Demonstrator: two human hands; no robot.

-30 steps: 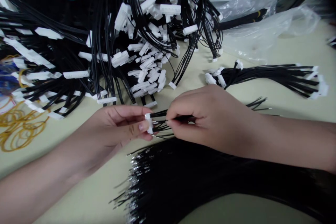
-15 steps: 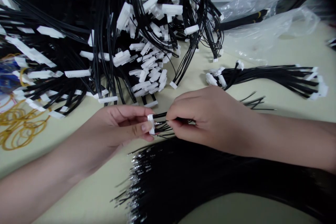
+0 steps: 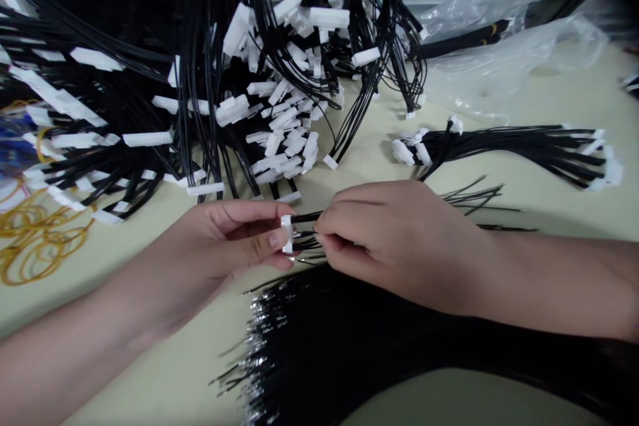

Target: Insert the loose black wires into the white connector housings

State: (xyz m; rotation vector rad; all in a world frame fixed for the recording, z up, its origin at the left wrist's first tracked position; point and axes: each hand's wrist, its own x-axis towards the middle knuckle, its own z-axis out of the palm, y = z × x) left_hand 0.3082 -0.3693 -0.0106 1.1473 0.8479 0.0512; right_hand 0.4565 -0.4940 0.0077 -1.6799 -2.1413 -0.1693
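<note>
My left hand [image 3: 227,243] pinches a small white connector [image 3: 286,234] between thumb and forefinger, above the pale table [image 3: 150,359]. Thin black wires [image 3: 304,243] run out of the connector's right side. My right hand [image 3: 399,239] is closed in a pinch on one of these wires, its fingertips almost touching the connector. Just below both hands lies a thick bundle of loose black wires [image 3: 399,346] with bare metal tips [image 3: 257,319] pointing left.
A large heap of black harnesses with white connectors [image 3: 224,66] fills the back left. A smaller finished bunch [image 3: 509,146] lies at the right. Yellow rubber bands [image 3: 34,239] sit at the left edge. Clear plastic bags [image 3: 499,46] lie at the back right.
My right hand has slid left along the wire, closing in on the connector. The left hand has stayed in place with the connector.
</note>
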